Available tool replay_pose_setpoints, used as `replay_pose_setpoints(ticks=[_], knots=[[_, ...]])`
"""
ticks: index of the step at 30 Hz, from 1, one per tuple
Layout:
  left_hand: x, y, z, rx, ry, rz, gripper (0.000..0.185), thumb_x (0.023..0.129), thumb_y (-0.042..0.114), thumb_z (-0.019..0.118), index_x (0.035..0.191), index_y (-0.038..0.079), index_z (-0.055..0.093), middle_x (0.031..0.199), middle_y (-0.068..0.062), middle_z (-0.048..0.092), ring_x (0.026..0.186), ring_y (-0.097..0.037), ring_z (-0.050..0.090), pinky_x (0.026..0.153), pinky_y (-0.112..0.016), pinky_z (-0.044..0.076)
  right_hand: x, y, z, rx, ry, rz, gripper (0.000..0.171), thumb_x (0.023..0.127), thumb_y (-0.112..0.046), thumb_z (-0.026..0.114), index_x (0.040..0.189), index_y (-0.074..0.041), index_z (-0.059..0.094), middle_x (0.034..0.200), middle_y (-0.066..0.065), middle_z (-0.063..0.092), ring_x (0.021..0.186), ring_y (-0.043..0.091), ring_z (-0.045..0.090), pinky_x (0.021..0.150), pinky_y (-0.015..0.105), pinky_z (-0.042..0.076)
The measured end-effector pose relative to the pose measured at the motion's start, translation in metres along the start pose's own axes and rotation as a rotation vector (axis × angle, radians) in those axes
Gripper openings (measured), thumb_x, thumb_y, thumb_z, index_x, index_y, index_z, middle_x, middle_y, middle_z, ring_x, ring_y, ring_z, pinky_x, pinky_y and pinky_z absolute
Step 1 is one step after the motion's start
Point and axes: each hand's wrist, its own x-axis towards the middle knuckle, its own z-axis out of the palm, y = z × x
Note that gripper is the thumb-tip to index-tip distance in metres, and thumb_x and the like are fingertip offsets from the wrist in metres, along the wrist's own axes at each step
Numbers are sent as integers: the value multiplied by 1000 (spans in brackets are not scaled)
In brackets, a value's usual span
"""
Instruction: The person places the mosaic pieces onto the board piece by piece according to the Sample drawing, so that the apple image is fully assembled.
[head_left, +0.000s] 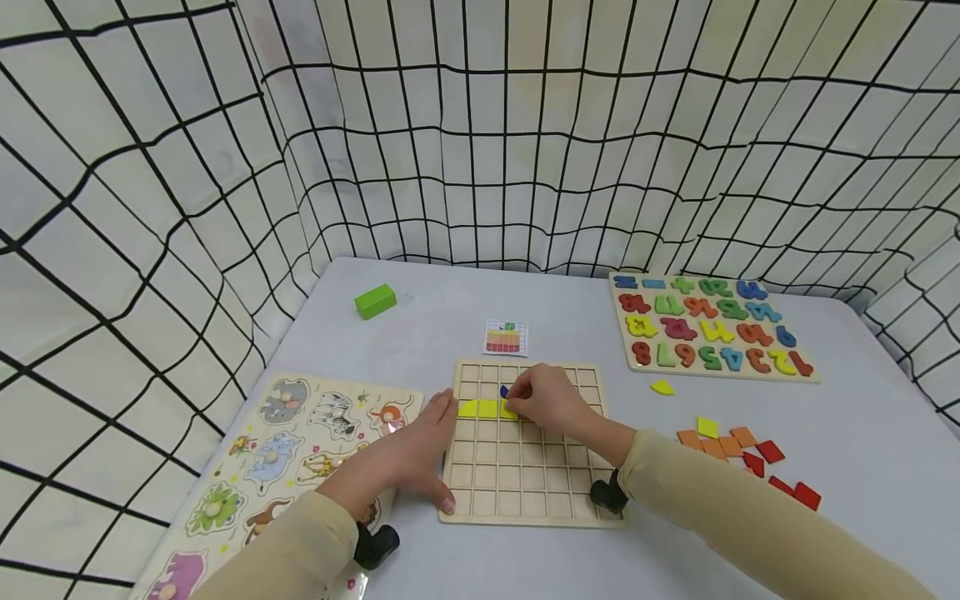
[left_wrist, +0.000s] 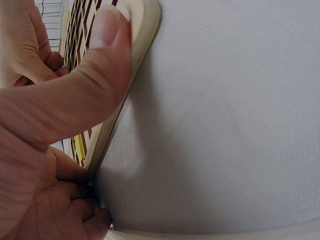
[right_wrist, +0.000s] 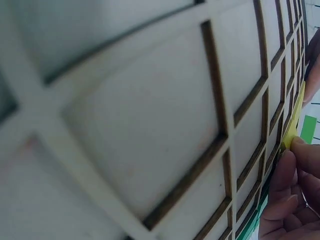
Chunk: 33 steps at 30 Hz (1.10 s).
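The right hand (head_left: 547,400) pinches a yellow tile (head_left: 508,410), flat in the grid board (head_left: 525,492)'s row 3. The yellow row's long axis runs left-right. The left hand (head_left: 420,454) grips the board's left edge.

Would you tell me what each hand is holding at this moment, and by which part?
The right hand pinches a yellow tile by its edge; the left hand grips the grid board at its left edge.
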Motion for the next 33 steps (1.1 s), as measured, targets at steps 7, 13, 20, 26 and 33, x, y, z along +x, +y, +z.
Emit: replay_pose_setpoints(ticks=[7, 13, 20, 26, 33], knots=[[-1, 1, -1, -7, -4, -8, 135, 65, 30, 98, 159, -10, 12, 171, -25, 2, 160, -38, 3, 129, -49, 18, -2, 0, 3, -12, 8, -18, 9, 90, -13, 78, 81, -10, 77, 75, -3, 69, 68, 11, 56, 63, 24, 48], [0, 0, 0, 6, -2, -1, 135, 64, 30, 98, 159, -11, 12, 171, -26, 2, 160, -38, 4, 129, -49, 18, -5, 1, 1, -25, 7, -28, 6, 90, -12, 78, 85, -9, 80, 79, -2, 71, 71, 10, 57, 66, 25, 49], [1, 0, 0, 12, 4, 6, 135, 64, 30, 99, 159, -12, 13, 170, -27, 3, 160, -39, 4, 129, -49, 18, -11, 4, -7, -28, -60, -16, 14, 92, -11, 75, 104, -9, 82, 98, 1, 77, 83, 11, 58, 72, 23, 51], [0, 2, -1, 19, 3, 4, 134, 64, 30, 98, 159, -12, 13, 170, -27, 3, 160, -39, 5, 129, -49, 18, -15, 12, -9, -52, -74, -25, 15, 93, -10, 73, 106, -10, 82, 100, 0, 79, 80, 8, 58, 67, 20, 49], [0, 2, -1, 27, -1, 6, 134, 65, 31, 98, 158, -12, 13, 170, -27, 4, 160, -39, 5, 129, -50, 19, -18, 16, -12, -52, -101, -71, 18, 95, -9, 71, 110, -11, 81, 108, 2, 79, 84, 6, 60, 68, 20, 49]])
